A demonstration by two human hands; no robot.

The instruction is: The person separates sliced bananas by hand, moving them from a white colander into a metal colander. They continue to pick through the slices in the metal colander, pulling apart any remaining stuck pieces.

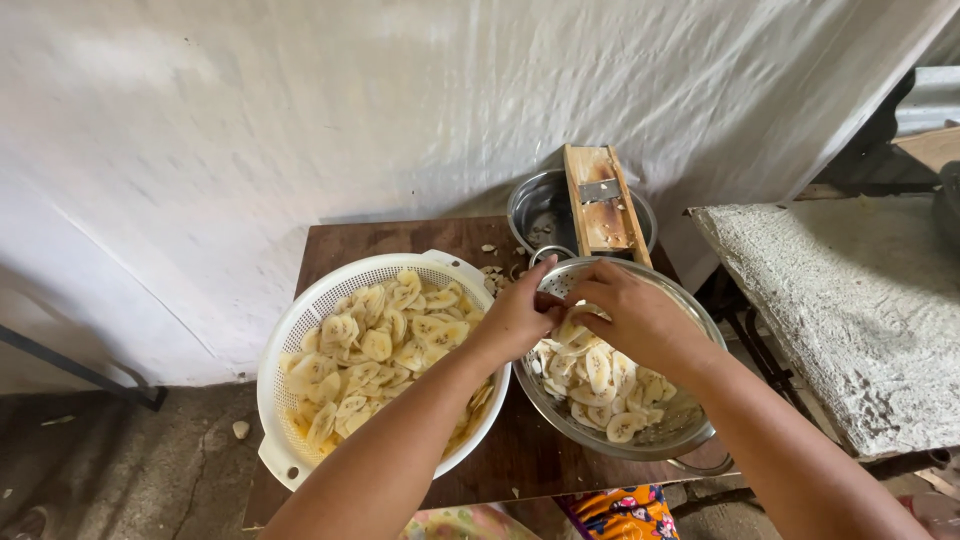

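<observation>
Step in hand: we judge that we are separating banana slices (pixel 600 375) that cling together, working over the steel colander (pixel 690 425) on the right.
Left hand: our left hand (pixel 522 318) is curled, its fingertips pinched on a small clump of slices just above the heap.
Right hand: our right hand (pixel 640 318) arches over the same clump, fingers bent and pinching it from the far side; the 2 hands touch at the fingertips.
Where the slices are: 1 heap lies in the steel colander under our hands, and a fuller heap of yellower slices (pixel 375 360) fills the white plastic colander (pixel 290 340) on the left.
Next move: in our view it calls for a light peeling pull, since the thin rounds look damp and likely to tear.
Materials: the right colander is shiny perforated metal with a loop handle; the left one is matte, slotted plastic with 2 flat handles.
Shapes: the slices are thin ovals, pale cream with darker centres.
Far side: a wooden slicer board (pixel 605 205) with a metal blade rests tilted across a steel bowl (pixel 535 210).
Support: all 3 vessels sit on a dark, worn wooden table (pixel 380 240) before a white sheet (pixel 300 110).
</observation>
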